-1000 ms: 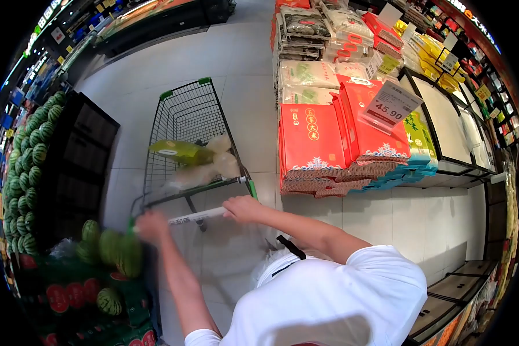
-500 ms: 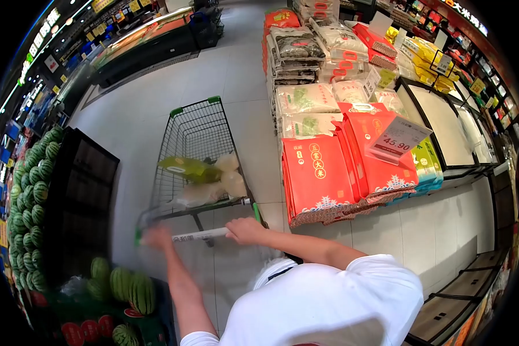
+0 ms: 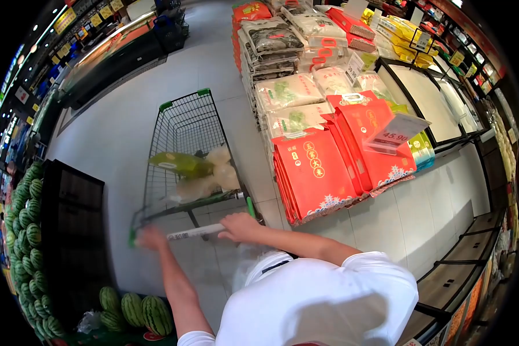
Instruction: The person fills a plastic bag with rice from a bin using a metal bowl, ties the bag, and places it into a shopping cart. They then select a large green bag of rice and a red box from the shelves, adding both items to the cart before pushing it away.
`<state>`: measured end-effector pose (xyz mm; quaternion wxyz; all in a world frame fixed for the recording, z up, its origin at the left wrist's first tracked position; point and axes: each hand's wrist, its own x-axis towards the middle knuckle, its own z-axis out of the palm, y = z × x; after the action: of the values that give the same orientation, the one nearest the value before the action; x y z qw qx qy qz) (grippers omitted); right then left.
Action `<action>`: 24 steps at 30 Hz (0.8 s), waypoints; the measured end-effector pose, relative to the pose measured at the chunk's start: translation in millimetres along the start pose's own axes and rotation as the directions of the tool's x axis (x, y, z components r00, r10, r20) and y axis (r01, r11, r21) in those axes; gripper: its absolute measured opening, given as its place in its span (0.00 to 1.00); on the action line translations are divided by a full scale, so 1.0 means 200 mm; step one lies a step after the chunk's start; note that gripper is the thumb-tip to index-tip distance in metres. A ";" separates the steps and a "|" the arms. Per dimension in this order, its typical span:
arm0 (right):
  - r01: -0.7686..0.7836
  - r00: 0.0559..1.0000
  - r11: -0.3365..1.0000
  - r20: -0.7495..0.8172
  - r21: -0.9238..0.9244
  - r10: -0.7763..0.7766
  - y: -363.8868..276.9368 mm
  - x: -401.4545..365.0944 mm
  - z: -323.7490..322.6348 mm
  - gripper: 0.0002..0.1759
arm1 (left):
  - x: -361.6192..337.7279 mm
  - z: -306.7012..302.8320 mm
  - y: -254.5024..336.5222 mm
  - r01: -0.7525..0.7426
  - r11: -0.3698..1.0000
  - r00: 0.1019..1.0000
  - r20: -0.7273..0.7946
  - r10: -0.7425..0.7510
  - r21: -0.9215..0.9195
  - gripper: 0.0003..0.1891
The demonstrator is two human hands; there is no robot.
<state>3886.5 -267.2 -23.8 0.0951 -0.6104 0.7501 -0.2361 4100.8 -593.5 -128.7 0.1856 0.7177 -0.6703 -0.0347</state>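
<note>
A wire shopping cart [image 3: 191,109] with green corner caps stands ahead of me. My right hand [image 3: 240,227] is wrapped round the right end of its white, printed handle [image 3: 195,232]. At the handle's left end my left hand [image 3: 151,237] is closed on the bar, its fingers blurred. Inside the basket lie a long yellow-green package [image 3: 181,165] and pale, rounded bagged goods [image 3: 225,174]; what these hold I cannot make out.
Red rice packs [image 3: 314,173] and white rice bags [image 3: 288,92] are stacked close on the right, with a price sign [image 3: 395,134] on top. A dark stand [image 3: 75,219] and watermelons [image 3: 134,311] are on the left. Tiled floor [image 3: 213,63] runs ahead.
The view has turned slightly, and the rice display has shifted left in it. The watermelons at the lower left sit lower. Both hands stay on the cart handle.
</note>
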 end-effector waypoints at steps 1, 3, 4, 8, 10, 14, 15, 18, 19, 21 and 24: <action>-0.025 1.000 1.000 -0.012 -0.014 0.025 0.00 0.03 0.01 0.27 | 0.05 0.06 0.00 -0.010 1.000 1.000 -0.029 0.010 -0.018 0.10; -0.057 0.995 0.998 -0.082 -0.014 0.055 0.00 0.09 0.02 0.28 | 0.12 0.16 0.03 -0.101 0.995 0.993 -0.058 0.102 0.024 0.09; -0.073 0.993 0.997 -0.099 -0.014 0.071 0.00 0.11 0.03 0.28 | 0.15 0.18 0.05 -0.146 0.988 0.986 -0.072 0.149 0.045 0.09; -0.125 0.977 0.992 -0.181 -0.033 0.117 -0.02 0.22 0.03 0.29 | 0.23 0.18 0.19 -0.124 0.992 0.992 -0.029 0.124 0.006 0.10; -0.141 0.971 0.989 -0.203 -0.041 0.130 0.00 0.28 0.05 0.29 | 0.32 0.18 0.27 -0.122 0.993 0.990 0.067 0.122 -0.004 0.10; -0.154 0.953 0.986 -0.272 -0.058 0.133 0.03 0.39 0.07 0.28 | 0.35 0.10 0.44 -0.281 0.959 0.958 -0.053 0.282 0.033 0.16; -0.152 0.946 0.986 -0.298 -0.065 0.126 0.05 0.42 0.07 0.28 | 0.41 0.15 0.45 -0.322 0.946 0.942 -0.090 0.323 0.027 0.16; -0.162 0.960 0.985 -0.240 -0.057 0.144 0.06 0.47 0.04 0.25 | 0.48 0.22 0.53 -0.332 0.942 0.936 -0.111 0.335 0.043 0.15; -0.173 0.961 0.983 -0.228 -0.056 0.156 0.06 0.48 0.03 0.25 | 0.50 0.23 0.56 -0.317 0.947 0.941 -0.103 0.321 0.054 0.15; -0.135 0.960 0.990 -0.250 -0.039 0.122 0.10 0.49 0.02 0.24 | 0.54 0.26 0.61 -0.332 0.943 0.943 -0.030 0.333 0.021 0.15; -0.062 0.949 0.998 -0.308 0.021 0.066 0.15 0.51 0.02 0.23 | 0.57 0.31 0.67 -0.336 0.942 0.941 -0.029 0.336 0.001 0.14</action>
<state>3837.7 -362.1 -26.7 -0.0125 -0.5408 0.7738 -0.3295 3967.4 -722.9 -121.5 0.1998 0.5928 -0.7802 0.0063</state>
